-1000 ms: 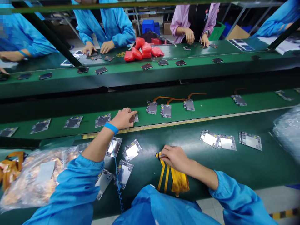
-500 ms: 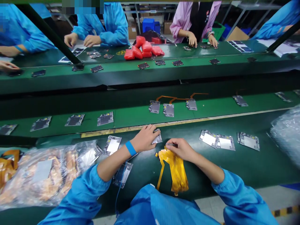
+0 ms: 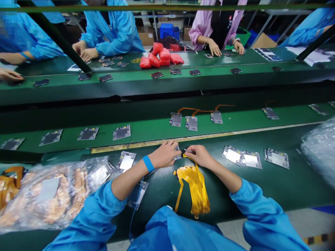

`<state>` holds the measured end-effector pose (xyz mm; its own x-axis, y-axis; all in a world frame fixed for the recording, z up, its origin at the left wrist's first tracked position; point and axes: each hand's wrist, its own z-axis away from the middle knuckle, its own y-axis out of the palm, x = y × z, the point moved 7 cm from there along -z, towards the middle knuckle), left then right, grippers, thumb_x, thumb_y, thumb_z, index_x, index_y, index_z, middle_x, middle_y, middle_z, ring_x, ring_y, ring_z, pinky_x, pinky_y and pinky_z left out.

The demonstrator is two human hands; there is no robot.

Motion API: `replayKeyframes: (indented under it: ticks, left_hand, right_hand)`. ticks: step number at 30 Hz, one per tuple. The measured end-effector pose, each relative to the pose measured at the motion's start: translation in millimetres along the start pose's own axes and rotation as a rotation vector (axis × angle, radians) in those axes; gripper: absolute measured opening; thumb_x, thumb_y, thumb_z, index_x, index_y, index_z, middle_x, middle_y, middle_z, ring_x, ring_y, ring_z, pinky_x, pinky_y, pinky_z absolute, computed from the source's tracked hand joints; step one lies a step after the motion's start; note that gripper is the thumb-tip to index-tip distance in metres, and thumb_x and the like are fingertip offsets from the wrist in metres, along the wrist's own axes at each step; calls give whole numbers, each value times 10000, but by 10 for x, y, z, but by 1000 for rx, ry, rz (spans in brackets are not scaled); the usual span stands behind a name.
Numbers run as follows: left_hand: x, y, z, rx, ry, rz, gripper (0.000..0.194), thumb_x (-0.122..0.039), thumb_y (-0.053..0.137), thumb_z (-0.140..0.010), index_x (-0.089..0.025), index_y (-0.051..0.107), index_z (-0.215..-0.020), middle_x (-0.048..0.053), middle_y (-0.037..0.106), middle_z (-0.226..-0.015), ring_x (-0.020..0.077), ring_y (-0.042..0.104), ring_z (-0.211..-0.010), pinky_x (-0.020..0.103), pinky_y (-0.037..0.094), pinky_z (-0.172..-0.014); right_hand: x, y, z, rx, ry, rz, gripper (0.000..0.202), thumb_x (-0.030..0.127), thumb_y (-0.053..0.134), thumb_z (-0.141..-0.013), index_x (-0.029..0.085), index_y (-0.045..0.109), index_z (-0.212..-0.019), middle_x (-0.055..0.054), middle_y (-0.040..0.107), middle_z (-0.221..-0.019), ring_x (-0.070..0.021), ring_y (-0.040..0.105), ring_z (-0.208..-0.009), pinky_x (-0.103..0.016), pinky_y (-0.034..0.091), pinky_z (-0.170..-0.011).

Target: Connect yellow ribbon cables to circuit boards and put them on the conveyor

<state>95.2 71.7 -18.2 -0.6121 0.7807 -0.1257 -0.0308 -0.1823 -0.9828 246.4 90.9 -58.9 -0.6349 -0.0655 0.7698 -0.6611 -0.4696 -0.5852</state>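
Observation:
My left hand, a blue band at its wrist, is closed on a small circuit board at the front edge of the belt. Its fingers cover most of that board. Close by on the right, my right hand pinches the end of a yellow-orange flex cable against the board's right side. A thin grey piece, too small to name, shows at those fingertips. The cable runs down over a pile of flex cables. Whether the cable end is joined to the board is hidden.
Boards with white pads lie to the right, others left. A plastic bag of cables fills the left side; bubble wrap is far right. Boards sit along the green belt. Co-workers sit opposite, beyond red packets.
My right hand has moved up and slightly left from the cable pile, drawing one cable's end to the board. My left hand stays on the board. Boards on the near belt have shifted right.

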Motion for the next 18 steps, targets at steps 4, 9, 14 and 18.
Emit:
replayKeyframes:
  ticks: [4,9,14,18]
  left_hand:
    - [40,45,76,-42,-36,39,185,-249,652,-934,-175,656,-1103,157,542,-1227,330,505,-1169,453,451,-964]
    - [52,79,149,-72,-72,40,154,-281,653,-965,-162,643,-1062,169,535,-1257,331,513,-1172,469,456,-986]
    - [41,92,151,-71,-73,47,145,-275,653,-969,-160,647,-1057,181,539,-1276,347,512,-1202,484,449,-1000]
    - [37,97,144,-71,-72,40,150,-283,655,-970,-165,649,-1063,177,544,-1265,344,515,-1196,483,447,-994]
  right_hand:
    - [76,-5,-75,-37,-6,96,166,309,641,-935,185,736,-880,-15,765,-833,-158,638,-736,-249,389,-675]
    - [134,-8,-108,-31,52,239,152,314,642,-950,217,758,-935,-25,793,-892,-178,675,-775,-253,375,-662]
    - [157,-9,-105,-24,71,287,150,304,648,-953,232,779,-963,-30,802,-915,-193,695,-817,-259,372,-663]
    - [143,1,-112,-20,75,309,147,294,653,-948,237,786,-972,-30,803,-910,-196,695,-818,-260,365,-657]
